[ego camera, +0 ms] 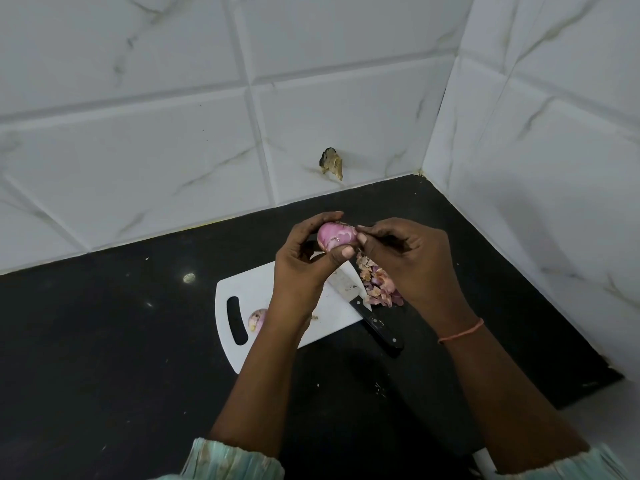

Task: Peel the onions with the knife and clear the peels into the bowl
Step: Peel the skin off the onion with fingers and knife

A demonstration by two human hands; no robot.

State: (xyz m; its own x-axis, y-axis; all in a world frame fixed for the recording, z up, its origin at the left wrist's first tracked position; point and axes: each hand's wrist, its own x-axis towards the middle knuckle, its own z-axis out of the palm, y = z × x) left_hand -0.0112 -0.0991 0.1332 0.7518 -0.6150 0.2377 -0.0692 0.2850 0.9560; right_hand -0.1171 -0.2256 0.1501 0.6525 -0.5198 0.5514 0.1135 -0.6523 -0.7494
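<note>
White marble-patterned tiles are seen on both walls of a corner, above a black table [104, 341] on which a white cutting board [263, 289] lies. An onion [336, 236] is held in the air above the far end of the board. It is gripped by the left hand [304, 261], whose fingers are curled over its top and whose thumb is pressed beneath it. A bit of skin at the onion's right end is pinched between thumb and fingertips of the right hand [401, 258]; the remaining fingers are curled in.

The knife [363, 306] is left untouched on the board, its black handle pointed toward the near right and hanging past the board's edge, its blade aimed toward the far left. Loose peels [379, 285] are heaped just beside the blade, on its right. A second onion [257, 319] rests on the board near the handle slot. No bowl can be seen.

The peeling is judged to be partly done, since smooth pink flesh is exposed. The strip should be drawn along the onion's length, with the bulb turned in the left hand as each strip is freed.

The held onion's long axis is laid roughly left to right, its tapered end pointed toward the right hand.
</note>
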